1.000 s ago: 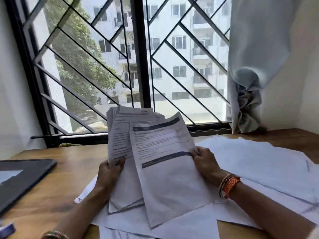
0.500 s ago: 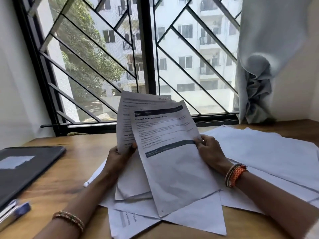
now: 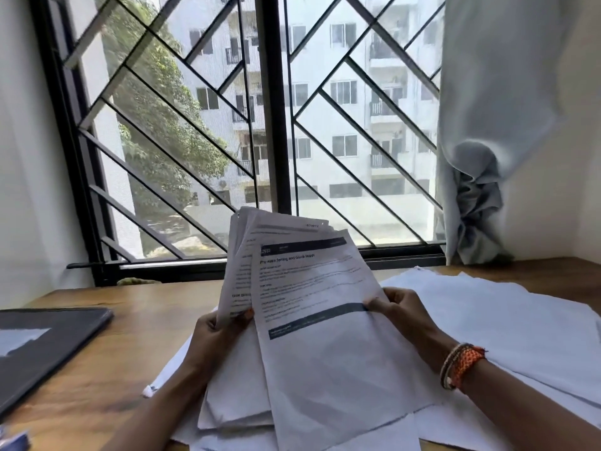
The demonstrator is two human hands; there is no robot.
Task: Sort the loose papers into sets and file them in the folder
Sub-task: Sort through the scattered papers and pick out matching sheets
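1. From my remote seat, the front sheet [image 3: 328, 336] reads white, crossed by navy bands at its top and middle, with small dark print.
2. The fanned stack [image 3: 239, 271] behind it is white too, with dark print (too blurred for me to read).
3. I see loose papers [image 3: 487, 320] in plain white with bluish shadows.
4. The table [image 3: 113, 369] is warm brown wood, streaked with darker grain.
5. The folder [image 3: 42, 346] is dark grey, nearly black.
6. A bracelet [image 3: 461, 362] shows orange and dark woven threads.
7. The curtain [image 3: 487, 125] is pale blue-grey.
8. The window grille [image 3: 279, 125] is black, in a diagonal pattern.
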